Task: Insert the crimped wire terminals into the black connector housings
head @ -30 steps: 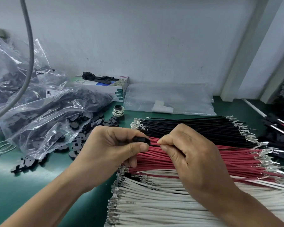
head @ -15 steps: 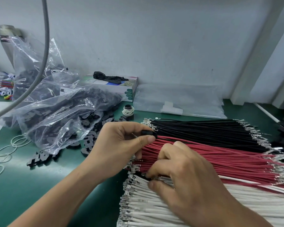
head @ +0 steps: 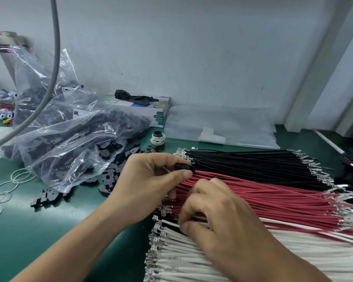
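Observation:
My left hand (head: pixel 151 180) pinches a small black connector housing (head: pixel 183 167) between thumb and fingers, held above the wire bundles. My right hand (head: pixel 216 216) lies lower, over the seam between the red wires (head: pixel 273 198) and the white wires (head: pixel 192 261), its thumb and fingers pinching a white wire (head: pixel 171 223) near its crimped end. Black wires (head: pixel 253 163) lie in a row behind the red ones. All three rows carry metal terminals at both ends.
Clear bags of black housings (head: pixel 69 139) slump at the left, with loose housings (head: pixel 49 198) spilled on the green mat. A box (head: pixel 143 110), a small spool (head: pixel 158 138) and a flat plastic bag (head: pixel 222 127) sit by the wall. A grey cable (head: pixel 55 58) hangs at upper left.
My right hand dropped from beside the housing down to the red and white wires and closed on a white wire. My left hand kept holding the housing.

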{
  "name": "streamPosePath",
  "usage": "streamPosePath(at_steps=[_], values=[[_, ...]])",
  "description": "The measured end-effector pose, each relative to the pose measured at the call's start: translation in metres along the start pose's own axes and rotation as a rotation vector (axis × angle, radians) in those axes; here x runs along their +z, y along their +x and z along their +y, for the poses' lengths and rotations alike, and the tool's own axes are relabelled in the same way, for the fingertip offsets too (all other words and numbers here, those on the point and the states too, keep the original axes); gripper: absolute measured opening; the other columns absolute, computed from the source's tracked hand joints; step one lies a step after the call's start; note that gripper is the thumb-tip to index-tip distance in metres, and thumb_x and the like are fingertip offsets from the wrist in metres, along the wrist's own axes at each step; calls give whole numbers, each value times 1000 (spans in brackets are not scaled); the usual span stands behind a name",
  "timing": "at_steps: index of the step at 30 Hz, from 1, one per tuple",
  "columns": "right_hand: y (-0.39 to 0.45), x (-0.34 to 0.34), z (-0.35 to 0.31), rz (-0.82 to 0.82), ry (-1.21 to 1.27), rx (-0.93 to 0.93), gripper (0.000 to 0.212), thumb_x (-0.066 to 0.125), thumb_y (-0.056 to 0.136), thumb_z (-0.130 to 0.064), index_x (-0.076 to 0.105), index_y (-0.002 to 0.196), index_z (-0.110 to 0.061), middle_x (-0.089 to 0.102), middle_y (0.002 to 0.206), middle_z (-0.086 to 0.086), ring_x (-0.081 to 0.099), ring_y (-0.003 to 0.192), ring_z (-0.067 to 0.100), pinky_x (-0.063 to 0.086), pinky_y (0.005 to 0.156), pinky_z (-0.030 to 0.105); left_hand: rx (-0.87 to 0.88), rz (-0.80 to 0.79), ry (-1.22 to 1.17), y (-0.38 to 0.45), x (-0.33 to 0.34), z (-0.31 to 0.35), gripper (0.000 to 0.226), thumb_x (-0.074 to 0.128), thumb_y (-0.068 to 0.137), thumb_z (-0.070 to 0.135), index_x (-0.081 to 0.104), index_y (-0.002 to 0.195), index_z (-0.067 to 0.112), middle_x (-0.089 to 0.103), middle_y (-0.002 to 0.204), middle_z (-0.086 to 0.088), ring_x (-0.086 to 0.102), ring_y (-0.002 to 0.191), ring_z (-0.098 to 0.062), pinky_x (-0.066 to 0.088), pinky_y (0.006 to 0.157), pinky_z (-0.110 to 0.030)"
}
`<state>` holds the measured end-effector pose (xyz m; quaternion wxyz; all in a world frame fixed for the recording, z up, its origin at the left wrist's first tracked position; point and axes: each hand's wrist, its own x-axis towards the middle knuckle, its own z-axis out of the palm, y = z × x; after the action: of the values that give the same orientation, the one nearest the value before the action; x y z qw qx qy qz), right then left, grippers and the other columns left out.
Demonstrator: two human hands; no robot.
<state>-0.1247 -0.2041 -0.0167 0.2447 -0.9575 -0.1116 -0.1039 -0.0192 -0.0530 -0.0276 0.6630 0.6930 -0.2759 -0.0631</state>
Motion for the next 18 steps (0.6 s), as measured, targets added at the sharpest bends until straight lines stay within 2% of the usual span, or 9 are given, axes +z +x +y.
streamPosePath(at_steps=[3, 6, 8, 12, 18], values=[[0, -5, 2, 77, 17, -27, 8, 64, 92, -34, 58, 86, -33, 52, 97, -20, 45, 102, 1, 39, 81, 21, -11, 5, -33, 1, -1, 0, 19, 83, 72, 21, 82, 91, 19, 73, 66, -7, 60, 49, -12, 45, 46, -16], [0, -14, 5, 172, 81, -28, 4, 55, 93, -38, 56, 91, -34, 57, 93, -18, 55, 92, 5, 42, 72, 21, -46, 4, -70, 2, -3, 3, 25, 85, 67, 28, 83, 91, 20, 77, 75, -12, 63, 55, -19, 51, 49, -24], [0, -23, 11, 275, 60, -17, 6, 53, 92, -40, 57, 91, -35, 57, 91, -16, 57, 85, 7, 42, 65, 21, -67, 8, -91, 2, -6, 5, 26, 85, 66, 29, 83, 90, 19, 76, 70, -10, 61, 51, -15, 48, 46, -22], [1, -34, 21, 459, -94, -11, 6, 56, 93, -36, 58, 88, -36, 53, 86, -19, 56, 81, 5, 45, 62, 24, -88, 8, -161, 4, -9, 8, 27, 86, 63, 25, 84, 88, 15, 75, 69, -11, 56, 46, -14, 48, 44, -22], [2, -26, 25, 516, -224, -65, 10, 55, 98, -31, 62, 92, -28, 52, 86, -14, 49, 67, 7, 46, 54, 28, -108, -11, -191, 3, -7, 9, 29, 86, 62, 20, 83, 89, 11, 71, 67, -18, 55, 47, -16, 50, 47, -23]])
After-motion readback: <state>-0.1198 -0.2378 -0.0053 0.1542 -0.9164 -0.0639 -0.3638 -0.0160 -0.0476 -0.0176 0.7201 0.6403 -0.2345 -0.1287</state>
